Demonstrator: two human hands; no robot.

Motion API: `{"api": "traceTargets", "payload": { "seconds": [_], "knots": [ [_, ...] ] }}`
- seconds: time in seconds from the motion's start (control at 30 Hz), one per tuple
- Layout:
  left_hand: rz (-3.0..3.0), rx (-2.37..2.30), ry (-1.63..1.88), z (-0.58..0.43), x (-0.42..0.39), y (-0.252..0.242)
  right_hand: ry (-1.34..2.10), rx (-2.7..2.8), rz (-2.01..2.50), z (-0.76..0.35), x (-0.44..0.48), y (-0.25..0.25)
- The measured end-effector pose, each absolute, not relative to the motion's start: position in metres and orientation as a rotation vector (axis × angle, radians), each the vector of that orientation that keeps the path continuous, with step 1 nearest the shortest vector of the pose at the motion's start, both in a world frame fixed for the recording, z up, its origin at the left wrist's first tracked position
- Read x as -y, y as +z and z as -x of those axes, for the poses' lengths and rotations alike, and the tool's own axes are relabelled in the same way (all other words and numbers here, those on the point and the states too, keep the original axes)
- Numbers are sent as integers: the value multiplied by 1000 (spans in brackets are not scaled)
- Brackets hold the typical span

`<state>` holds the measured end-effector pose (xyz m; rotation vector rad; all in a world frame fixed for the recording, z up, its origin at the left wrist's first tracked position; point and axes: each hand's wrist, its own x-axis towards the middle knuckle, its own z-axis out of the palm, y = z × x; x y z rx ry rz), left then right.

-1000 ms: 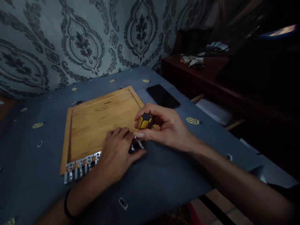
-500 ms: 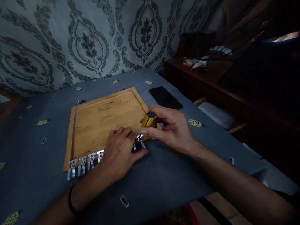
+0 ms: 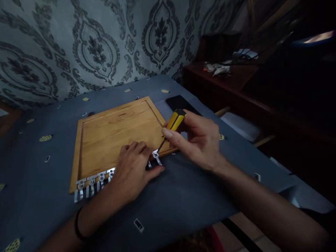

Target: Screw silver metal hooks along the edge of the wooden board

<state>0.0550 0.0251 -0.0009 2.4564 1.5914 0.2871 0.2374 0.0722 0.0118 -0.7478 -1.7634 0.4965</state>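
A framed wooden board point(image 3: 115, 129) lies on the cloth-covered table, with several metal hooks point(image 3: 81, 189) along its near edge. My left hand point(image 3: 133, 168) rests over that edge, fingers bent on the wood and thumb out past it, gripping the board; it hides the middle hooks. Just right of its fingers is another hook point(image 3: 155, 154) with a screw head showing. My right hand point(image 3: 201, 140) is closed around a yellow-and-black screwdriver point(image 3: 175, 120). The screwdriver is tilted, its thin shaft pointing down-left, with the tip beside that hook's screw; contact cannot be made out.
A black phone point(image 3: 182, 104) lies behind the right hand. Patterned wallpaper point(image 3: 97, 49) rises behind the table. To the right stand dark red furniture point(image 3: 210, 82) with crumpled items on it and an open drawer point(image 3: 241, 127) holding something white.
My right hand has tipped the screwdriver's handle up and to the right, so its shaft and the hook's screw head now show. My left hand stays on the board.
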Motion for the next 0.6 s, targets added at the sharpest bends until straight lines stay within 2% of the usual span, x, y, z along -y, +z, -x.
{"api": "traceTargets", "payload": {
  "seconds": [0.6],
  "knots": [
    [-2426, -1579, 283, -55, -26, 0, 517, 1906, 692, -236, -74, 7]
  ]
}}
